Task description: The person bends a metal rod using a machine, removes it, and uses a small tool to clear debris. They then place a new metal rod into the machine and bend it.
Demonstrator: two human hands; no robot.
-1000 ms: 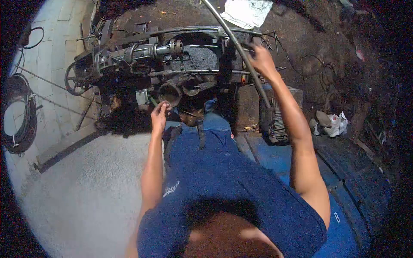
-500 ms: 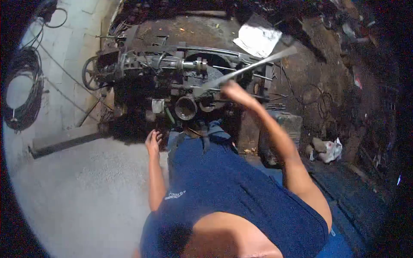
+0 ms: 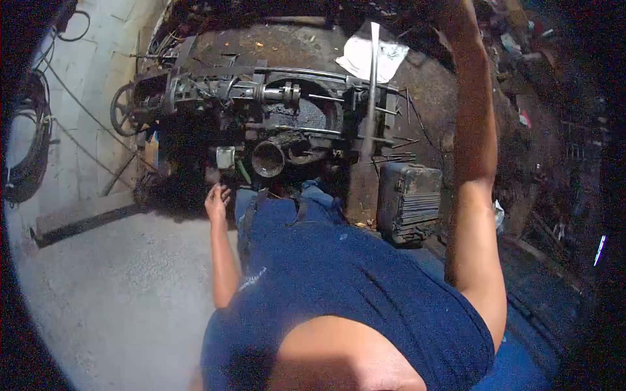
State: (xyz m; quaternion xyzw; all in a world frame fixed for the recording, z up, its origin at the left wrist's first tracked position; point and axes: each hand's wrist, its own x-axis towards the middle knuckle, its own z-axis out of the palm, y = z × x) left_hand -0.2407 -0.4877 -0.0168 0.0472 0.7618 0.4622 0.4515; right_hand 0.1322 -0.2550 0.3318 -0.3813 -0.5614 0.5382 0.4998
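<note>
My left hand (image 3: pixel 216 201) hangs low beside my body, its fingers loosely bent and apart, holding nothing that I can see. It is near a small pale square box (image 3: pixel 225 158) and a green rod-like piece (image 3: pixel 243 171) at the front of the lathe-like machine (image 3: pixel 261 92). At the top edge, my right hand (image 3: pixel 458 12) is raised at the end of a stretched arm; shadow and the frame edge hide its fingers. Left of that arm, a long shiny metal bar (image 3: pixel 373 81) stands nearly upright across the machine's right end, blurred at its lower end and apart from both hands.
A spoked handwheel (image 3: pixel 121 109) is at the machine's left end. Grey chips (image 3: pixel 310 117) lie in its bed, with a round open cup (image 3: pixel 268 159) in front. A dark ribbed box (image 3: pixel 417 203) stands at right. White paper (image 3: pixel 391 62) lies behind.
My right hand has gone from beside the bar up to the top edge. The bar has swung from a slant to nearly upright. The left hand stays low, and the view has shifted slightly.
</note>
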